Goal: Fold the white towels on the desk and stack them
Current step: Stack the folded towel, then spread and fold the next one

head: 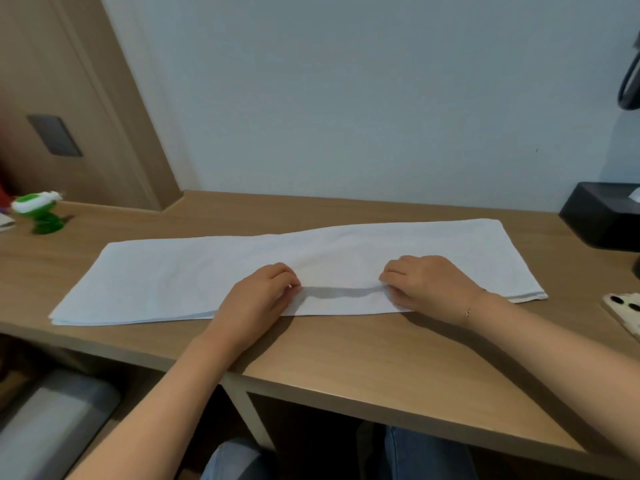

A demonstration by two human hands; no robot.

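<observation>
Spanning the middle of the frame: one wood-grain worktop (363, 344), its near edge running diagonally from the left edge to the lower right. Pale blue-grey wall behind; a wooden door panel (69, 98) at upper left.

White towel (166, 275): laid lengthwise across the worktop centre, folded into a long band, layered edges showing at its lower-left corner.

My left hand (259, 292) and right hand (429, 282): both at the towel's near edge, fingers curled and pinching the top layer, a short raised fold of cloth casting a shadow between them.

Green-and-white object (38, 211), left edge: blurred, kind unclear. Black box (602, 216), right edge: cut off. Phone (623, 311), right edge: partly out of frame. Dark looped item (630, 88), upper right: mostly cut off.
</observation>
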